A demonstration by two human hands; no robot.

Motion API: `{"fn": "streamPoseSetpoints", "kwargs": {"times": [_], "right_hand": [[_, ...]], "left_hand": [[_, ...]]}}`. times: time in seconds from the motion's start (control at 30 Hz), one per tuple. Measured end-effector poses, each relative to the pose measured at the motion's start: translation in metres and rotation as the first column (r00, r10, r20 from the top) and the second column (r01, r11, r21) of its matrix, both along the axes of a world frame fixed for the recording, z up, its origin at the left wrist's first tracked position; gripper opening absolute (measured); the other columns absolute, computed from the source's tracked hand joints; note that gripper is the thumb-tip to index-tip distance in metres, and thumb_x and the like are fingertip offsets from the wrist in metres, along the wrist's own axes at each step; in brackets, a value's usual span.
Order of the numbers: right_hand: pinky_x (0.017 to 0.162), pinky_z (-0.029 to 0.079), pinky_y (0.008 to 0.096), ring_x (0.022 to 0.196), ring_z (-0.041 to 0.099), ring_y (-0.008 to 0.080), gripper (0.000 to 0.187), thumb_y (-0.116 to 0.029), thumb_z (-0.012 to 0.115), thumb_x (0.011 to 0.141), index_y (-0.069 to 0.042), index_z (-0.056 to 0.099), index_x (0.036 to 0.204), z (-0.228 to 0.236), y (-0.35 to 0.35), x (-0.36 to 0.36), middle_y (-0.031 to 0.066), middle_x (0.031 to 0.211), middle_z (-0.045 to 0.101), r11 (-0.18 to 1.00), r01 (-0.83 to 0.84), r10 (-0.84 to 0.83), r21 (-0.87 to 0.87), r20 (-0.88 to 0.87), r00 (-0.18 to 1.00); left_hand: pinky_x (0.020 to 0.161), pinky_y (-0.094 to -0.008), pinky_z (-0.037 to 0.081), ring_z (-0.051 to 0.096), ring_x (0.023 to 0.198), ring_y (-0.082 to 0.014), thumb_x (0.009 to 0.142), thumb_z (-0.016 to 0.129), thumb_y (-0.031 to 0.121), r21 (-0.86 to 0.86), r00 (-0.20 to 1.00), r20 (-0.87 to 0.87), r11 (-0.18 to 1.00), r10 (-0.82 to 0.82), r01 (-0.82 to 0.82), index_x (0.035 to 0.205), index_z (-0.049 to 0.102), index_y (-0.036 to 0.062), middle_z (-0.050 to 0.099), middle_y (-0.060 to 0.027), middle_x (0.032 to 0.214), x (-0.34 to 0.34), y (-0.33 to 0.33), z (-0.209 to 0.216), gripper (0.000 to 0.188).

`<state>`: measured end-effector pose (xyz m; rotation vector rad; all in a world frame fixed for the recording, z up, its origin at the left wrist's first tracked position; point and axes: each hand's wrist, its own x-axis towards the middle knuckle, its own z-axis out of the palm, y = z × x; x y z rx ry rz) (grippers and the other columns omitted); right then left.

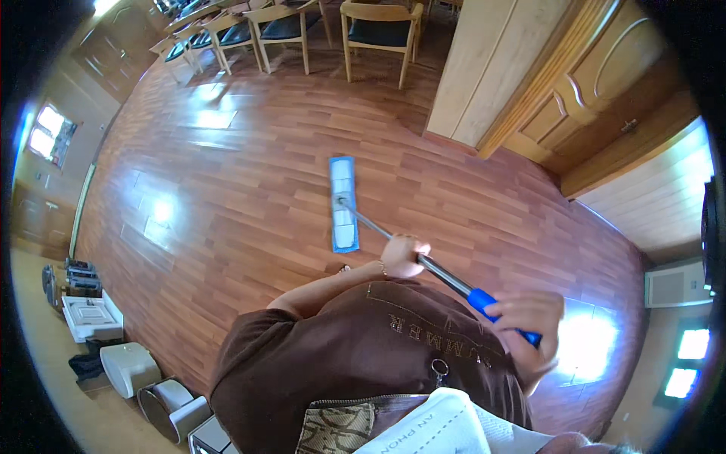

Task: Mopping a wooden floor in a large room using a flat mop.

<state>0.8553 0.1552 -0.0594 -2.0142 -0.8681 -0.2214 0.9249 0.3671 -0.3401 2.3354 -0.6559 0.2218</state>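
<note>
Looked down on a glossy reddish-brown plank floor, spread across most of the view and streaked with bright reflections. Noted a panelled wooden door at upper right, then at least 5 wooden chairs with dark seats along the top. Saw a brown top on the person at lower centre. Found 1 flat mop ahead of the body, with its long blue-edged, pale-topped head lying on the planks and its metal pole slanting back toward lower right. Saw the right hand wrapped around the blue grip at the pole's upper end, slightly blurred. Saw the left hand closed around the pole farther down, well apart from the right. Spotted a small metal ring hanging at the chest.
</note>
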Motion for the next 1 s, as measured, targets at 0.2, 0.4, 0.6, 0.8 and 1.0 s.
{"fn": "streamPoseSetpoints", "kwargs": {"times": [0.2, 0.4, 0.6, 0.8, 1.0], "right_hand": [[0.047, 0.045, 0.0276, 0.067, 0.069, 0.0195, 0.016, -0.025, 0.066, 0.076, -0.010, 0.066, 0.082, 0.028, -0.064, -0.047, 0.0073, 0.080, 0.070, 0.992, 0.001, 0.021, -0.123, 0.177, 0.984], [0.043, 0.036, 0.0256, 0.059, 0.066, 0.0185, 0.013, -0.024, 0.065, 0.075, -0.011, 0.065, 0.071, 0.055, -0.089, -0.069, 0.0065, 0.074, 0.068, 0.969, -0.101, 0.155, -0.227, 0.235, 0.960], [0.044, 0.034, 0.0230, 0.064, 0.067, 0.0184, 0.020, -0.028, 0.070, 0.076, -0.012, 0.064, 0.066, 0.064, -0.083, -0.064, 0.0037, 0.072, 0.067, 0.939, -0.156, 0.253, -0.308, 0.307, 0.917], [0.046, 0.036, 0.0260, 0.068, 0.067, 0.0198, 0.046, -0.049, 0.060, 0.087, -0.010, 0.056, 0.062, 0.063, -0.054, -0.032, 0.0061, 0.075, 0.067, 0.924, -0.252, 0.332, -0.289, 0.271, 0.904], [0.046, 0.036, 0.0258, 0.065, 0.066, 0.0184, 0.038, -0.046, 0.057, 0.089, -0.012, 0.055, 0.073, 0.035, -0.009, 0.016, 0.0046, 0.075, 0.066, 0.951, -0.240, 0.297, -0.197, 0.356, 0.886]], "left_hand": [[0.058, -0.0448, 0.044, 0.057, 0.061, -0.0312, 0.068, 0.063, 0.022, -0.170, 0.882, -0.029, 0.872, -0.470, 0.459, 0.061, 0.047, 0.0116, 0.051, -0.0086, 0.059, 0.005, -0.099, 0.033, 0.021], [0.067, -0.0474, 0.046, 0.060, 0.070, -0.0323, 0.063, 0.063, 0.018, -0.132, 0.698, -0.201, 0.725, -0.688, 0.676, 0.061, 0.052, 0.0125, 0.058, -0.0074, 0.063, -0.011, -0.168, 0.048, 0.013], [0.076, -0.0520, 0.041, 0.060, 0.069, -0.0317, 0.065, 0.061, 0.020, -0.129, 0.552, -0.213, 0.583, -0.806, 0.802, 0.058, 0.052, 0.0136, 0.059, -0.0058, 0.064, -0.002, -0.179, 0.059, 0.013], [0.074, -0.0520, 0.044, 0.061, 0.071, -0.0335, 0.065, 0.061, 0.020, -0.152, 0.660, -0.211, 0.691, -0.721, 0.707, 0.062, 0.056, 0.0119, 0.061, -0.0090, 0.067, 0.020, -0.140, 0.059, 0.010], [0.068, -0.0479, 0.043, 0.060, 0.071, -0.0314, 0.062, 0.062, 0.020, -0.156, 0.771, -0.169, 0.789, -0.614, 0.594, 0.059, 0.051, 0.0134, 0.058, -0.0065, 0.065, 0.067, -0.069, 0.039, 0.013]]}}
